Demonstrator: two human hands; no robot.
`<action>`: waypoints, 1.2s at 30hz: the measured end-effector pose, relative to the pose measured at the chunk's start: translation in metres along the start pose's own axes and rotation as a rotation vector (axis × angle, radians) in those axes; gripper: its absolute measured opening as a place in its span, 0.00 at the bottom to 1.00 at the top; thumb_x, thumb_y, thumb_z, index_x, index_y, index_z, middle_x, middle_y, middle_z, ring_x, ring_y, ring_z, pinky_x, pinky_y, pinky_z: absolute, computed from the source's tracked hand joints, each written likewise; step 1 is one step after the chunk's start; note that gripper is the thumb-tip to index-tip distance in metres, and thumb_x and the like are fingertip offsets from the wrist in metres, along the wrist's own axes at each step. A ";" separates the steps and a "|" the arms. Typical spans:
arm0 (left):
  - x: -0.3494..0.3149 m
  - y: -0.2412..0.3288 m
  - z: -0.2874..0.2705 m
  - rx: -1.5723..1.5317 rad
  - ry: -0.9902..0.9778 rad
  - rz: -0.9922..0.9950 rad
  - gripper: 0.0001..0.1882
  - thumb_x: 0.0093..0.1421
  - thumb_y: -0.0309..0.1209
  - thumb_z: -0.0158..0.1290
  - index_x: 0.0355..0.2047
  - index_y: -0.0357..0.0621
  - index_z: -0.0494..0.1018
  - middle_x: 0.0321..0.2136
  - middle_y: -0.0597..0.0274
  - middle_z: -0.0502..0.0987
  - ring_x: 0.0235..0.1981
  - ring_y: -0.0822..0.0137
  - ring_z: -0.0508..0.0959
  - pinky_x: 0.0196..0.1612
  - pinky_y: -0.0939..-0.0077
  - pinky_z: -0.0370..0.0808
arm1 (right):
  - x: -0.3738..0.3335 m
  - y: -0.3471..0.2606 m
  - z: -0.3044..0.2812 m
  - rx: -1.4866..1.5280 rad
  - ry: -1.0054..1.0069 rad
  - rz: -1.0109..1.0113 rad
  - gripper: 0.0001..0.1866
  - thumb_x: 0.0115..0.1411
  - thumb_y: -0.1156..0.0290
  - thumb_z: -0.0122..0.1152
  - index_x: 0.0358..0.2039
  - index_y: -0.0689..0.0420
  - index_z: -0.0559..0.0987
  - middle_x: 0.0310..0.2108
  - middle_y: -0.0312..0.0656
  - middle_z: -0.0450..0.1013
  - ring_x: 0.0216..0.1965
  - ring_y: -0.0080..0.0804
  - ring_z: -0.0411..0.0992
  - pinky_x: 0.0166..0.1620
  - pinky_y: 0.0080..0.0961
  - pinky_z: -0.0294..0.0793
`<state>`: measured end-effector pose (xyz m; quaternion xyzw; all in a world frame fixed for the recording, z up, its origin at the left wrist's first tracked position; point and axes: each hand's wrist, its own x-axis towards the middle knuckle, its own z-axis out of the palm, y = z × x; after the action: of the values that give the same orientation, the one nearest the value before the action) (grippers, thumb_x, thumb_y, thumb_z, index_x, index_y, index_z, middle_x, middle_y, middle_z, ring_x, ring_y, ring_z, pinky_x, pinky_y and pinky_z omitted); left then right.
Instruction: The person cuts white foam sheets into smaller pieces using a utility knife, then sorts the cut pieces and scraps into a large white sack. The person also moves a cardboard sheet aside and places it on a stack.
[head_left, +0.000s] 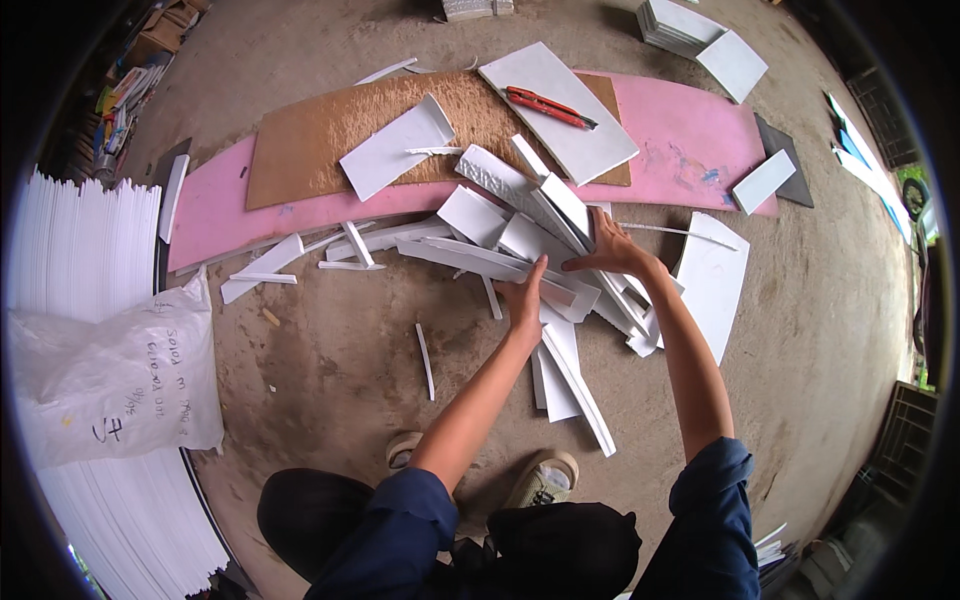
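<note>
My left hand (522,300) closes on a long white foam board strip (470,258), its thumb up along the edge and the other fingers mostly hidden. Across from it, my right hand (618,247) grips a bunch of white strips (562,222), with thumb and fingers bent over them. Both hands are at a loose heap of white offcuts, some with rough, torn edges. Below the heap, a narrow white strip (580,390) slants toward my right shoe. Beyond the hands, a red utility knife (550,107) rests on a flat white board (590,150).
A pink board (690,140) lies across the floor under a scratched brown board (300,150). To the left stand stacked white sheets (85,240) with a white sack (120,370) on them. More white pieces (690,40) sit at the far right; thin scraps are scattered on the concrete.
</note>
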<state>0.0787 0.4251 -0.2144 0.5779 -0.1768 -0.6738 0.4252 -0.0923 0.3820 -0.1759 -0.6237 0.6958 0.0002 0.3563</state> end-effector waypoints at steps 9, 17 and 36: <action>-0.018 0.031 0.002 -0.190 -0.203 -0.012 0.43 0.45 0.32 0.58 0.57 0.56 0.43 0.47 0.62 0.57 0.49 0.65 0.59 0.52 0.62 0.57 | -0.013 -0.021 -0.006 0.165 0.117 -0.096 0.56 0.32 0.48 0.68 0.57 0.61 0.49 0.53 0.57 0.55 0.54 0.52 0.56 0.54 0.42 0.56; -0.125 0.191 0.011 -0.100 -0.146 0.157 0.48 0.46 0.29 0.60 0.59 0.42 0.38 0.53 0.50 0.54 0.54 0.61 0.58 0.54 0.70 0.58 | -0.108 -0.150 -0.097 0.143 0.315 -0.081 0.57 0.35 0.51 0.69 0.58 0.58 0.44 0.54 0.56 0.51 0.55 0.54 0.53 0.52 0.52 0.55; -0.430 0.660 -0.067 0.140 0.006 0.911 0.42 0.58 0.50 0.42 0.58 0.36 0.34 0.56 0.43 0.47 0.57 0.54 0.51 0.56 0.66 0.53 | -0.346 -0.627 -0.390 0.118 0.073 -0.691 0.67 0.33 0.42 0.67 0.58 0.59 0.31 0.53 0.65 0.42 0.56 0.59 0.44 0.57 0.50 0.48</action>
<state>0.3719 0.3959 0.5190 0.4706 -0.4564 -0.4032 0.6385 0.2480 0.3701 0.5654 -0.8001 0.4549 -0.1828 0.3457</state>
